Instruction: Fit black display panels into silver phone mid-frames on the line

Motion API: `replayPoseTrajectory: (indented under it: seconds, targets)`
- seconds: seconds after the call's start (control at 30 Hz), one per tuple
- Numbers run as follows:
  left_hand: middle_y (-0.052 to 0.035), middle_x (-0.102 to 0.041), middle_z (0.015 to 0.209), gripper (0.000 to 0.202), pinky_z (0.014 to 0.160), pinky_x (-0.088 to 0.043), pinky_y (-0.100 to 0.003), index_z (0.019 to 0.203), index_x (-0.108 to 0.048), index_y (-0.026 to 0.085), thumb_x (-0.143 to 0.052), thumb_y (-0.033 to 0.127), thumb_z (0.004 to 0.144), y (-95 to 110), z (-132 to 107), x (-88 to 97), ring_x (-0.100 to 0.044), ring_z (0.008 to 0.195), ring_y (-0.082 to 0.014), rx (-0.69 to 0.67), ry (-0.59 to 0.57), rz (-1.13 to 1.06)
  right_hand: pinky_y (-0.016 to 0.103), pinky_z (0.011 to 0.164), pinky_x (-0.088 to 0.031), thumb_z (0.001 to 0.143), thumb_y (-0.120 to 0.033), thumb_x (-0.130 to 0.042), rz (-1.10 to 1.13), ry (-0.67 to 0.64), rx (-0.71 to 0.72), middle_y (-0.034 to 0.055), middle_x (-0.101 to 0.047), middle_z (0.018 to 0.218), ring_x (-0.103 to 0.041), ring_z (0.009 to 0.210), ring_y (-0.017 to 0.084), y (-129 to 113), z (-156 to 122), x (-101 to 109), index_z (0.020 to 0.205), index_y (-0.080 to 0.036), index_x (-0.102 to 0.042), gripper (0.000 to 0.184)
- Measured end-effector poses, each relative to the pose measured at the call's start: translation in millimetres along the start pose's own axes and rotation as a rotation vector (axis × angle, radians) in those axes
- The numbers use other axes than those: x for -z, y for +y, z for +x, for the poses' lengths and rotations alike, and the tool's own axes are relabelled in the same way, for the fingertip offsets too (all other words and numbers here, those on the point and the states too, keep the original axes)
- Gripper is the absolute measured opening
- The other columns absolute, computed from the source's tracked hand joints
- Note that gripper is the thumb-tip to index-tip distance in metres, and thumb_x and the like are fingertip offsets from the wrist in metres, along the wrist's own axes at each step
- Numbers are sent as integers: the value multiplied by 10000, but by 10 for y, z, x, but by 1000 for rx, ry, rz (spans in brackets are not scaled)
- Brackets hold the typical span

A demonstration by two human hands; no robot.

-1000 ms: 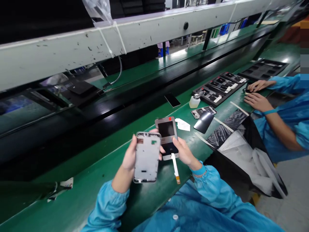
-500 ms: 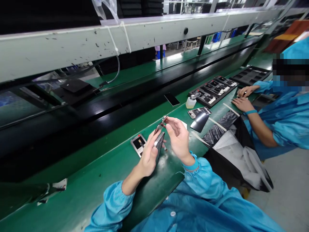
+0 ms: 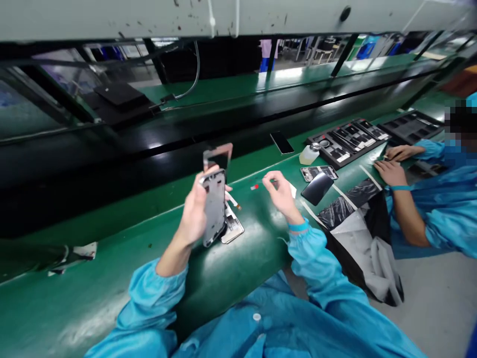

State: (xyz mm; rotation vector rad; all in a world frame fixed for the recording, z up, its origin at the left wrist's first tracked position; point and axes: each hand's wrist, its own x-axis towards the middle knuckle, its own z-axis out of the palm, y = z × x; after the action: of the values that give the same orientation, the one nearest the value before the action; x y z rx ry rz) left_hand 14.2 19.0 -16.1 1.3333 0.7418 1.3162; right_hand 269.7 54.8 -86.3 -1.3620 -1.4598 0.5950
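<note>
Since the frame half a second ago, the right hand (image 3: 278,191) has come away from the thin panel (image 3: 218,155), and the left hand (image 3: 194,206) has turned so that the inner face of the phone frame (image 3: 215,206) shows to the camera. Left hand: fingers closed around the phone frame, which is held tilted above the bench (image 3: 122,278); the thin panel stands up behind its upper end, on the same hand's side, exact grip hidden. Right hand: fingers curled, thumb near forefinger; cannot tell whether anything is pinched there. A small red-and-white tab (image 3: 255,187) shows just beside these fingertips, contact not certain. Open phone (image 3: 234,227) lies on the bench, partly hidden by the phone frame; a ribbon strip (image 3: 233,200) shows just above it. White paper (image 3: 293,191) is partly covered by the right hand. Farther right, a dark glass plate (image 3: 317,190) overlaps an opened phone shell (image 3: 311,172); a bottle (image 3: 309,154) stands near, beside a black tray (image 3: 343,160) of parts.
</note>
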Motion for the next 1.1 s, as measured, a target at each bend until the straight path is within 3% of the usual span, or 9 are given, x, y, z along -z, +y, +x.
replayPoseTrajectory:
  seconds: [0.13, 0.23, 0.37, 0.47, 0.57, 0.77, 0.9, 1.0, 1.1]
  targets:
    - [-130, -826, 1067, 845, 790, -704, -462, 1510, -681, 215, -572, 888, 1010, 220, 48, 99, -785, 875, -284, 79, 108, -183, 444, 915, -553, 1024, -374, -638, -225, -120, -129, 88, -662, 885, -636, 910, 282, 553, 205, -252, 762, -249, -579, 296]
    - [-111, -834, 1063, 788, 823, -698, -489, 1432, -739, 255, -620, 890, 982, 328, 39, 75, -780, 854, -289, 113, 104, -243, 431, 974, -507, 992, -299, -648, -345, -139, -151, 89, -676, 927, -618, 981, 291, 750, 227, -325, 801, -249, -601, 203]
    - [-117, -833, 1078, 730, 742, -693, -471, 1397, -748, 256, -652, 854, 988, 376, 31, 46, -778, 830, -293, 158, 54, -371, 402, 973, -465, 1011, -284, -635, -470, -156, -173, 90, -670, 973, -601, 1005, 286, 801, 214, -328, 837, -244, -600, 181]
    - [-125, -823, 1055, 775, 645, -662, -429, 1486, -700, 247, -527, 857, 1041, 382, 13, 50, -771, 784, -285, 159, 32, -458, 405, 976, -445, 1022, -332, -657, -510, -131, -180, 108, -660, 1027, -583, 1053, 300, 757, 178, -356, 860, -237, -586, 200]
    - [-142, -817, 1074, 861, 674, -667, -431, 1578, -628, 206, -429, 867, 1065, 439, -38, 50, -785, 796, -288, 190, 8, -506, 435, 1001, -442, 997, -401, -713, -484, -74, -186, 135, -660, 1051, -565, 1103, 324, 670, 141, -393, 868, -237, -558, 261]
    - [-131, -814, 1062, 845, 658, -672, -421, 1587, -607, 245, -494, 879, 1039, 678, -244, -28, -793, 768, -292, 227, -73, -609, 480, 988, -544, 1098, -601, -486, -243, -5, -144, 152, -696, 1090, -648, 1068, 310, 201, 18, -367, 1026, -207, -629, 425]
    - [-130, -812, 1040, 875, 668, -663, -410, 1606, -602, 253, -494, 900, 1027, 733, -372, -97, -798, 763, -293, 275, -158, -628, 404, 762, -625, 1082, -892, -227, 378, -251, -111, 69, -691, 954, -713, 851, 250, -468, -303, -227, 1176, -234, -707, 820]
    - [-125, -819, 1072, 886, 740, -677, -445, 1648, -565, 282, -466, 910, 1031, 723, -418, -137, -806, 788, -295, 278, -176, -638, 355, 592, -613, 976, -955, -552, 744, -524, -145, 0, -589, 797, -631, 615, 185, -962, -495, -122, 1040, -241, -722, 737]
    - [-158, -821, 1161, 945, 803, -690, -503, 1718, -484, 288, -476, 921, 1017, 727, -439, -162, -820, 836, -323, 292, -196, -612, 302, 498, -576, 940, -796, -800, 801, -554, -198, -46, -516, 698, -544, 504, 137, -1212, -593, -62, 917, -239, -695, 567]
